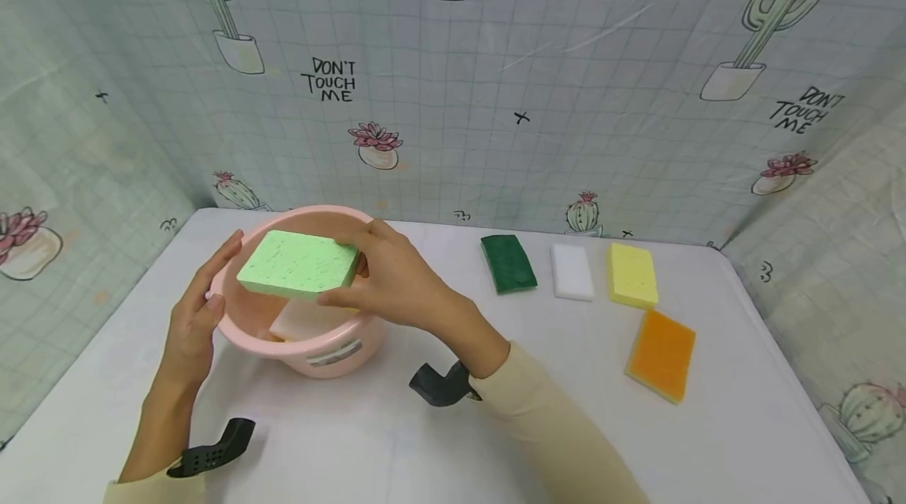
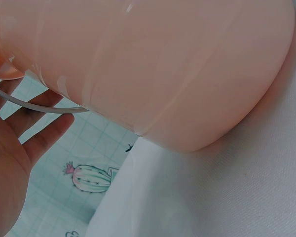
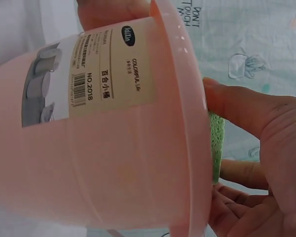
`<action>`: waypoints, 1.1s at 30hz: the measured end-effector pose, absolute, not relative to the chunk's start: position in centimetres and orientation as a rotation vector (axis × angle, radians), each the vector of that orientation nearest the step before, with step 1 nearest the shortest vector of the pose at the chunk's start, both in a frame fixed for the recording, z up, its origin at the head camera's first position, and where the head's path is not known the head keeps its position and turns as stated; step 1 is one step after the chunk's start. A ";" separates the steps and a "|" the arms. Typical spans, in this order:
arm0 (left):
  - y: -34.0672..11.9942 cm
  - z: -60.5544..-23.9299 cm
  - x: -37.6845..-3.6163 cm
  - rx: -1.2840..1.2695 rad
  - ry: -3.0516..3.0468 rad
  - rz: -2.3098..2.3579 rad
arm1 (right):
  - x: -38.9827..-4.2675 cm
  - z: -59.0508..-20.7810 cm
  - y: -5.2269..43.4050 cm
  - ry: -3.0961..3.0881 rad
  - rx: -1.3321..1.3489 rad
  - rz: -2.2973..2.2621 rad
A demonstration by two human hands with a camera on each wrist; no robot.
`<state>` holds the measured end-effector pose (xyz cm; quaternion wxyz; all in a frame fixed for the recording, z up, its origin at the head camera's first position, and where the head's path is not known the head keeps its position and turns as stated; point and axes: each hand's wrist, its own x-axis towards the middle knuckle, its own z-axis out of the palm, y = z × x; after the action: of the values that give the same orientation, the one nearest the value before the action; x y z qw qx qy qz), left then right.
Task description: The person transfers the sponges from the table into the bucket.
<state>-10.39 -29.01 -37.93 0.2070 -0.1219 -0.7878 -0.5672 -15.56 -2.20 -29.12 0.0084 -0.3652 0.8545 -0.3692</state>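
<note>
On the near-left part of the white table, the left hand rests with straight fingers against the outer left rim of a pink plastic basin, touching it without curling round it. Just right of that hand, above the basin's opening, a light green sponge lies roughly flat, slightly tilted. The right hand pinches this sponge at its right end, thumb on the near edge and fingers over the top. Under the sponge, inside the basin, a pale block shows partly; what it is cannot be told. From the right wrist camera the basin's wall carries a printed label, and the green sponge edge peeks past the rim beside the thumb.

Well to the right of the gripping hand, a dark green scouring pad, a white sponge and a yellow sponge lie in a row, apart from one another. Nearer and further right lies an orange sponge with a yellow underside. Behind everything hangs a cactus-print backdrop.
</note>
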 end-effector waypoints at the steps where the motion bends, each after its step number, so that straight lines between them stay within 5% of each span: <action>1: -29.0 -37.9 -10.4 -0.338 -2.198 -1.572 | -15.5 -29.2 -2.4 2.683 -1.137 -1.130; 22: -29.1 -38.0 -10.4 -0.338 -2.177 -1.598 | -15.2 -29.5 -4.6 2.663 -1.368 -1.087; 33: -29.0 -37.9 -10.5 -0.311 -2.196 -1.595 | -15.5 -28.9 -4.5 2.731 -1.253 -0.887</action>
<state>-10.54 -29.01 -37.87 0.2035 -0.1114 -0.7870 -0.5716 -15.50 -4.52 -28.93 0.0045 -0.4001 0.8716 -0.2832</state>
